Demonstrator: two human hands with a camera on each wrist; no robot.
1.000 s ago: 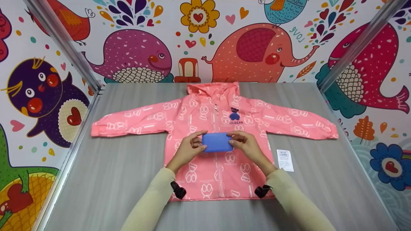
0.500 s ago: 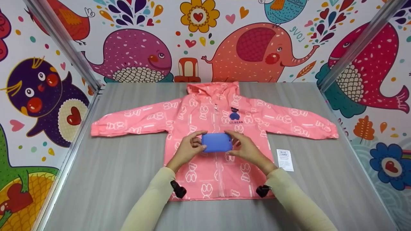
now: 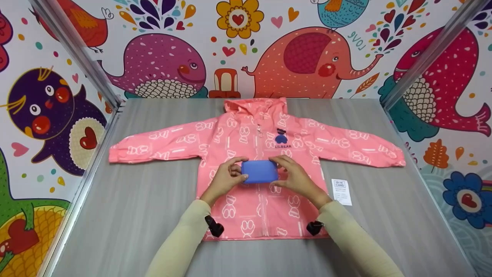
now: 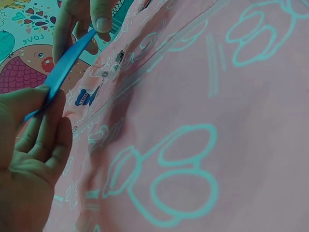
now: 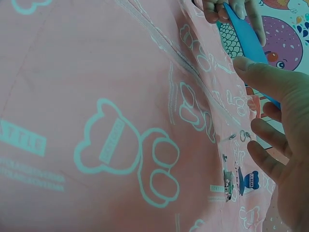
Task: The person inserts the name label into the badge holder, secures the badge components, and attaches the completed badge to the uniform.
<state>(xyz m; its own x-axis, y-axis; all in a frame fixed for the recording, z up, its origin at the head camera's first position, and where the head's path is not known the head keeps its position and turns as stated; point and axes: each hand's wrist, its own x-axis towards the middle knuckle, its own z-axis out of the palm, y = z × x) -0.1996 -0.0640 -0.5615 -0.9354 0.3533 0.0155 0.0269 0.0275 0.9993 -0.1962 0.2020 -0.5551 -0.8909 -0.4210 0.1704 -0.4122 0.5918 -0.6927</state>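
A thin blue rectangular piece [image 3: 259,171] with rounded corners is held up over the pink jacket [image 3: 230,215]; edge-on in the left wrist view it looks slightly bowed. My left hand [image 3: 225,177] pinches its left end between thumb and fingers. At its right end, my right hand [image 3: 295,176] has thumb and fingers spread apart, framing the edge. The right wrist view shows the thumb [image 5: 270,79] of that hand extended close to the blue piece. Face up and spread flat, the hooded jacket has white bear outlines, a front zip and a dark bear badge.
A white printed card [image 3: 341,192] lies right of the jacket on the grey wood-grain table [image 3: 146,215]. Walls with cartoon animals enclose the back and sides, with metal posts [image 3: 434,57] at the corners. Both jacket sleeves [image 3: 161,146] stretch out sideways.
My right hand has let go of the blue piece's right edge, its thumb and fingers spreading apart. The left hand keeps its pinch, and the jacket has not moved.
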